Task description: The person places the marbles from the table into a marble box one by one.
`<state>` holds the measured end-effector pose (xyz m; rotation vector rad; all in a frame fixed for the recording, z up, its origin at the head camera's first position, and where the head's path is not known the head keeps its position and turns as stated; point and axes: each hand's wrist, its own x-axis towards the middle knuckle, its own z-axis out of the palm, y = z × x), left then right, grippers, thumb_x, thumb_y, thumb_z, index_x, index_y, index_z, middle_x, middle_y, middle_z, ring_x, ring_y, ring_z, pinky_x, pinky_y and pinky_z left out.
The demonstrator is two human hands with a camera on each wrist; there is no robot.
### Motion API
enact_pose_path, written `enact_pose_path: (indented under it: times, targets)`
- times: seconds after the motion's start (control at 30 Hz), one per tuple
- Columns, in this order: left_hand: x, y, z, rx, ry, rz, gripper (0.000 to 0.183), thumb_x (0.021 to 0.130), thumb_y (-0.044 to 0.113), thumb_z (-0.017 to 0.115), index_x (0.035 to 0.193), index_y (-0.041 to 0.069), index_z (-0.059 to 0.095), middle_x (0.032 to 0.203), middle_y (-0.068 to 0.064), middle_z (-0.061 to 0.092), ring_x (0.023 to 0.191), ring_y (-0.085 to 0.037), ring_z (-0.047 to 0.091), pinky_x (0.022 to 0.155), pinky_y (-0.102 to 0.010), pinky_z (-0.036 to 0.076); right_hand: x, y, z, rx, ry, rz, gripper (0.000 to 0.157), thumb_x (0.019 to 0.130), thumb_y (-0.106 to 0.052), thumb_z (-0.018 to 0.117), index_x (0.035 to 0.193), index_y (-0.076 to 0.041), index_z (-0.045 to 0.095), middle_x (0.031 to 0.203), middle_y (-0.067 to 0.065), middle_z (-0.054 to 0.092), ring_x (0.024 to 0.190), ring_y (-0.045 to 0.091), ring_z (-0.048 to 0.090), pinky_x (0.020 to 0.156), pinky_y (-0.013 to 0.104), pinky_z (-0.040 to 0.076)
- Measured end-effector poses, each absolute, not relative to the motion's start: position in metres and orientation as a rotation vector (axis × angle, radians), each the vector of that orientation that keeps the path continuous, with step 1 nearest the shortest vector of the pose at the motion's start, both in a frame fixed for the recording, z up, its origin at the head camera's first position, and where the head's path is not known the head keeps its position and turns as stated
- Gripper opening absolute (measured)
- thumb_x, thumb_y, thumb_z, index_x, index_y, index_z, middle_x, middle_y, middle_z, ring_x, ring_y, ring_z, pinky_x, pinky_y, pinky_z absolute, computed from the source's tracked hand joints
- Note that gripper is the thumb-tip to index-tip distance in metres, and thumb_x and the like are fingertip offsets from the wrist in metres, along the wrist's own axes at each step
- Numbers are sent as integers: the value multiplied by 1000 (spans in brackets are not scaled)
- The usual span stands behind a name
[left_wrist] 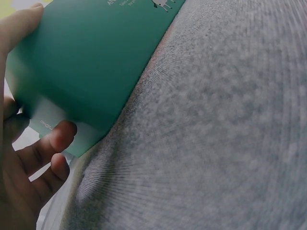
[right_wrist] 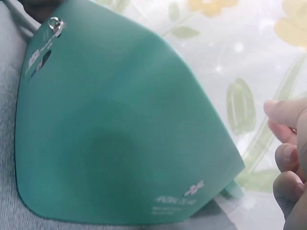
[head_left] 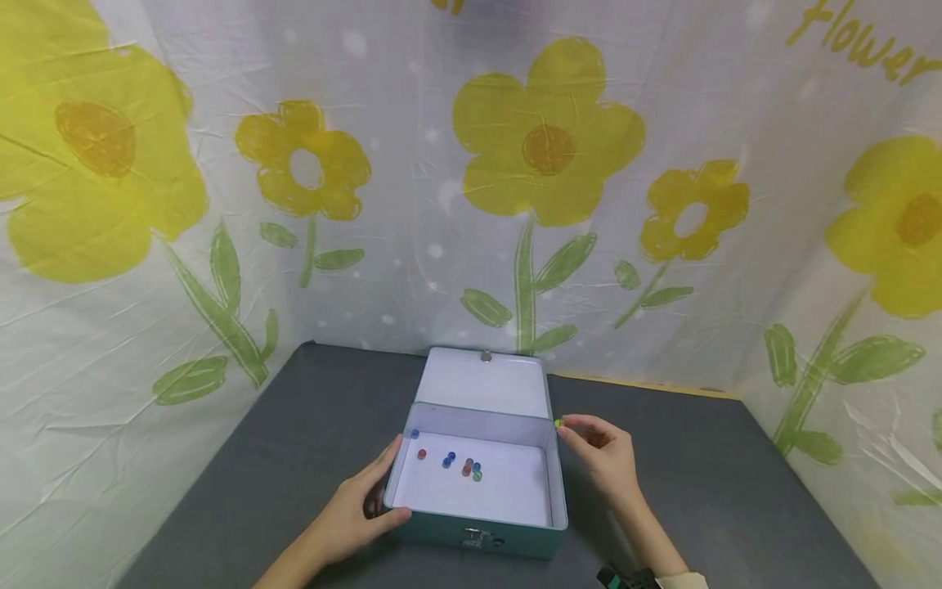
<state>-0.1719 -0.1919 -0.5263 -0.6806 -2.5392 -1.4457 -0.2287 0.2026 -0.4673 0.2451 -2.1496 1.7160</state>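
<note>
A green metal box [head_left: 478, 536] with a white inside stands on the table, its lid [head_left: 486, 380] folded back. Several marbles lie on the box floor: among them a red marble [head_left: 422, 454], a blue marble [head_left: 415, 433] at the far left corner and a green marble [head_left: 477, 476]. My left hand [head_left: 353, 503] grips the box's near left corner, thumb on the front rim and fingers along the left side. By the far right corner, just outside the rim, my right hand [head_left: 607, 458] pinches a yellow-green marble [head_left: 559, 423] between thumb and forefinger; that marble is hidden in the right wrist view.
A dark grey cloth [head_left: 294, 442] covers the table. Behind and at both sides hangs a white curtain [head_left: 397, 164] printed with yellow flowers. The opened lid reaches nearly to the curtain. A metal clasp [head_left: 477, 536] sits on the box's front.
</note>
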Motion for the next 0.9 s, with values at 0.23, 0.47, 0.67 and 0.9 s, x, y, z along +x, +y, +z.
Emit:
enact_pose_path:
  times: [0.23, 0.47, 0.67, 0.9]
  targets:
    - [-171, -192, -525, -662, -2556, -1439, 94, 90, 28, 86, 167, 11, 34, 146, -20, 54, 69, 0, 47, 61, -22, 46, -231, 191, -463, 286, -2172, 1695, 12, 91, 1, 82, 103, -1, 81, 87, 2, 77, 59, 6, 46, 53, 21, 36]
    - [-171, -191, -525, -663, -2546, -1446, 94, 90, 26, 86, 167, 11, 34, 149, -21, 54, 69, 0, 48, 61, -23, 46, -237, 182, -461, 343, -2169, 1681, 12, 89, -2, 84, 101, -3, 82, 85, -1, 75, 59, 6, 43, 53, 21, 36]
    - [-171, -191, -525, -649, -2554, -1464, 94, 90, 27, 86, 167, 13, 34, 160, -21, 46, 70, -1, 49, 62, -23, 47, -240, 172, -457, 446, -2161, 1678, 13, 88, 1, 84, 100, -3, 82, 70, 7, 65, 57, 6, 41, 50, 21, 34]
    - [-171, -192, -525, -700, -2511, -1458, 94, 90, 26, 86, 167, 10, 34, 157, -24, 48, 70, -1, 48, 61, -23, 47, -240, 161, -452, 496, -2223, 1683, 11, 90, -4, 84, 101, -6, 82, 74, 14, 69, 58, 7, 47, 50, 22, 34]
